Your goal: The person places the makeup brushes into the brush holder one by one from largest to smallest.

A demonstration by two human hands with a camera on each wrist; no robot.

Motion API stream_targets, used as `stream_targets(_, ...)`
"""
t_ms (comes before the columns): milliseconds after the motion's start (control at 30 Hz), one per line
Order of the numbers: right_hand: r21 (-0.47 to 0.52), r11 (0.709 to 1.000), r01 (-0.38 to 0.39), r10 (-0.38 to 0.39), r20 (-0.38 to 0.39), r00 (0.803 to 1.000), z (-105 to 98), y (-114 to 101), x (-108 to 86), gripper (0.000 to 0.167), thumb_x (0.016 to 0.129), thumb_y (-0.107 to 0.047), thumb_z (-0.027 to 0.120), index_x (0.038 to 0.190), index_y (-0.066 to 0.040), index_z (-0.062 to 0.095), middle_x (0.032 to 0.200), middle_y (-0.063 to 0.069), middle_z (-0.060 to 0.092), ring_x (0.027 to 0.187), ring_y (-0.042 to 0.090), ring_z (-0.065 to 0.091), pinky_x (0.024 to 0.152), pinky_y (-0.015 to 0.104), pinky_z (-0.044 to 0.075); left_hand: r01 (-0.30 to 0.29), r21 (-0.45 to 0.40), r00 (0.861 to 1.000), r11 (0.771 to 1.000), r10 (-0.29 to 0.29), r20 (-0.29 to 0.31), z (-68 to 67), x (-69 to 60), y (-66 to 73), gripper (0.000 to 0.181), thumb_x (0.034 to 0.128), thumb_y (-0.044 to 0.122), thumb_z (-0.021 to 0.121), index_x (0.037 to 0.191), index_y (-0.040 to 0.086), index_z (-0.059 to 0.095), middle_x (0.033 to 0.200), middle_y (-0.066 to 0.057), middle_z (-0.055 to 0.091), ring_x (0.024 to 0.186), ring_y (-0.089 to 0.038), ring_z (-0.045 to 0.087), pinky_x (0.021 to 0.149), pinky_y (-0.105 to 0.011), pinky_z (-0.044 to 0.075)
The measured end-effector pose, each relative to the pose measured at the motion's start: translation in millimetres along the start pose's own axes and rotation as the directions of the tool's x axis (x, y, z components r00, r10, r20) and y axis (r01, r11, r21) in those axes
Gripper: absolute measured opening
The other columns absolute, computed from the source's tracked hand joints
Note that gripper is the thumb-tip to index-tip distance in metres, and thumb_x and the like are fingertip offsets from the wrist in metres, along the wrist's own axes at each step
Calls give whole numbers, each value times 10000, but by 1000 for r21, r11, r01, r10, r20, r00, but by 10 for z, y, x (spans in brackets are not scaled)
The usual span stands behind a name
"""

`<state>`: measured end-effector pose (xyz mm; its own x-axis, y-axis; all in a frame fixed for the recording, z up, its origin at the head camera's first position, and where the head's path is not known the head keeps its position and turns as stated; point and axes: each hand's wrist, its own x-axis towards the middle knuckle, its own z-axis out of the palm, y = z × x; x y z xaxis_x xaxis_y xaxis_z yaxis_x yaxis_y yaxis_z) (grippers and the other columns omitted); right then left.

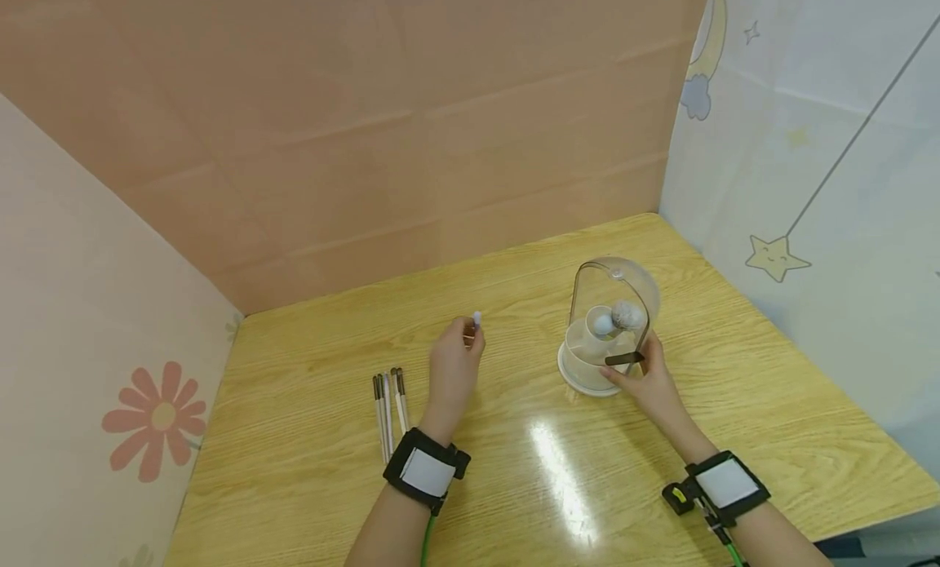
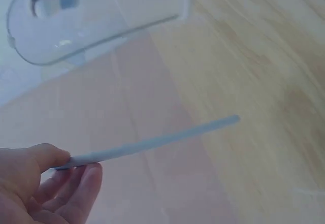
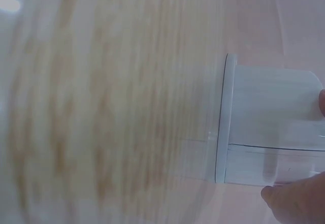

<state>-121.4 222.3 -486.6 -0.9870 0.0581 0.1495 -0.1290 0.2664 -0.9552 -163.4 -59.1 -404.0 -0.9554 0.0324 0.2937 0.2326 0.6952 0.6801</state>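
Evidently, left grip [image 1: 454,365] narrow on a slim, smooth rod [image 2: 152,142]; right grip [image 1: 649,383] wide around a clear-domed canister [image 1: 590,345].

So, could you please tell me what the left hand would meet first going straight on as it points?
The left hand would likely meet the creased brown backdrop first, passing free over the wood-grain tabletop, though depth is hard to judge.

1. I face a yellowish wood-grained table [image 1: 294,502], streaked with glare [image 1: 561,477].
2. On it, to my right, a clear-domed container [image 1: 585,356] stands upright.
3. Several thin sticks [image 1: 388,404], some dark-ended, lie close together to my left.
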Motion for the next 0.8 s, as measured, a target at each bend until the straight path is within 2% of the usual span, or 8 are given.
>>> stream_targets(100,18,1000,0,0,-1,1000,-3,7,3,965,860,-58,692,1509,-46,-23,1446,287,242,1200,30,353,1142,634,81,-96,-64,995,993,96,-11,19,-24,177,169,943,133,596,1063,24,645,957,-100,706,846,-202,696,707,-260,573)
stream_targets(200,23,1000,-8,8,1,1000,-6,5,7,966,861,-63,693,1509,-48,-23,1461,283,228,1246,87,344,1148,631,70,-200,-141,980,970,200,-12,53,-60,328,153,938,104,598,1054,11,633,965,-107,708,868,-195,702,741,-219,570)
stream_targets(333,36,999,-11,11,7,1000,-8,-9,12,973,857,-52,694,1509,-46,-28,1459,284,230,1339,322,295,1153,622,58,-337,-222,938,915,347,7,111,-138,489,140,937,86,595,1042,-6,612,977,-119,698,910,-201,698,797,-183,554)
stream_targets(433,40,999,-11,10,11,1000,-8,-19,8,987,854,-47,694,1510,-47,-43,1469,297,209,1357,443,228,1151,626,50,-406,-237,906,883,423,26,168,-200,572,143,934,84,598,1046,-5,606,996,-116,694,932,-198,700,828,-166,541)
stream_targets(533,34,999,-13,13,7,1000,-2,-26,3,985,857,-50,693,1512,-51,-43,1465,301,220,1350,430,242,1150,631,59,-432,-221,890,874,453,52,247,-238,613,141,936,101,599,1048,16,610,1000,-97,698,935,-186,704,827,-153,536)
stream_targets(667,27,1000,-8,8,-3,1000,5,-20,0,961,860,-57,692,1510,-50,-15,1437,286,264,1253,123,370,1145,644,76,-438,-206,882,875,463,88,353,-254,635,151,941,123,595,1057,29,620,1013,-79,705,936,-171,703,820,-144,533)
stream_targets(767,23,1000,-9,9,2,1000,2,-20,-3,953,863,-65,692,1505,-43,-12,1425,280,265,1251,117,374,1143,649,79,-448,-202,872,871,476,115,408,-260,653,167,946,130,586,1070,25,622,1031,-80,704,947,-168,699,830,-142,529)
stream_targets(800,23,1000,-12,12,4,1000,-1,-21,-2,954,863,-67,691,1504,-41,-15,1425,282,261,1289,194,362,1143,648,77,-451,-203,868,869,480,125,426,-260,659,172,948,132,583,1077,26,622,1040,-79,703,953,-165,697,835,-139,526)
